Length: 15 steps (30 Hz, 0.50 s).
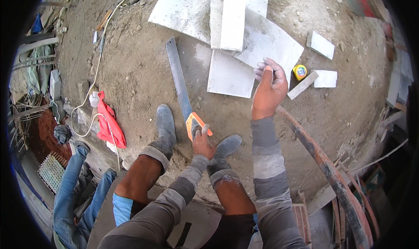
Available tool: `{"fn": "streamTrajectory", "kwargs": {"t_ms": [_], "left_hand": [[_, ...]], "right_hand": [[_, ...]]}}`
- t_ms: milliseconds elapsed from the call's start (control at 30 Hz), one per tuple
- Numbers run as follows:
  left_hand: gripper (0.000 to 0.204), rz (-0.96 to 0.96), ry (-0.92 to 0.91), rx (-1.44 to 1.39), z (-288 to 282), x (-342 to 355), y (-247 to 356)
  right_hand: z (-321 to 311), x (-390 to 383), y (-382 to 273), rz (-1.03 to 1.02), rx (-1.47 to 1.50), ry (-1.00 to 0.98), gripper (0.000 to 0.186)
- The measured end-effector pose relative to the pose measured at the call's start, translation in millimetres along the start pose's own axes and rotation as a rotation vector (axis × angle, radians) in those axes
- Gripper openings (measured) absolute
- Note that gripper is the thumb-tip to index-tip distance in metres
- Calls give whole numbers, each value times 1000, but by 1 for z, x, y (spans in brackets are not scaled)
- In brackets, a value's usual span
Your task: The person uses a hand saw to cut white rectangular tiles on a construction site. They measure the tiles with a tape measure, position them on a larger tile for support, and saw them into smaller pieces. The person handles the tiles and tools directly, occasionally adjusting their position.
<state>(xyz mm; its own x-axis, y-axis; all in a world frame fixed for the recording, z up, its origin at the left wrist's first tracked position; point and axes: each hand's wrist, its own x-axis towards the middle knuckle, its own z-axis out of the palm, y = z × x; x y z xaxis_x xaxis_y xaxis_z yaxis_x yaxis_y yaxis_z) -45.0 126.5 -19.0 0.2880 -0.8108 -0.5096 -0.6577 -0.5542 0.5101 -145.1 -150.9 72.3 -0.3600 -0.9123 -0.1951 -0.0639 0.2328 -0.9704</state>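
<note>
My left hand (204, 144) grips the orange handle of a handsaw (179, 76). The saw's long toothed blade points away from me over the dirt, slightly to the left. My right hand (269, 91) is raised in front of the pale blocks, its dusty fingers loosely curled and apart; I see nothing in them. Past it lie white panels (231, 74), overlapping, with a long white block (232, 19) on top. Just right of that hand sits a yellow tape measure (300, 72), beside a narrow offcut (303, 84).
Two more white pieces, an upper block (321, 44) and a lower block (325, 78), lie at the right. A rusty metal bar (327, 166) slants along my right side. Left are a red cloth (110, 122), a white cable (97, 70) and another person's legs (70, 183).
</note>
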Motion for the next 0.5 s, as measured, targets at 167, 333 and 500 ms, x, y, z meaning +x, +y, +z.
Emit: {"fn": "streamTrajectory", "kwargs": {"t_ms": [167,333,500], "left_hand": [[52,-118,308,-457,-119,-33,31],[48,-68,457,-492,-207,-71,68],[49,-36,386,-607,-246,-88,82]], "right_hand": [[63,46,-70,-404,-470,-71,35],[108,72,-82,-553,-779,-158,50],[114,86,-64,-531,-918,-259,51]]}}
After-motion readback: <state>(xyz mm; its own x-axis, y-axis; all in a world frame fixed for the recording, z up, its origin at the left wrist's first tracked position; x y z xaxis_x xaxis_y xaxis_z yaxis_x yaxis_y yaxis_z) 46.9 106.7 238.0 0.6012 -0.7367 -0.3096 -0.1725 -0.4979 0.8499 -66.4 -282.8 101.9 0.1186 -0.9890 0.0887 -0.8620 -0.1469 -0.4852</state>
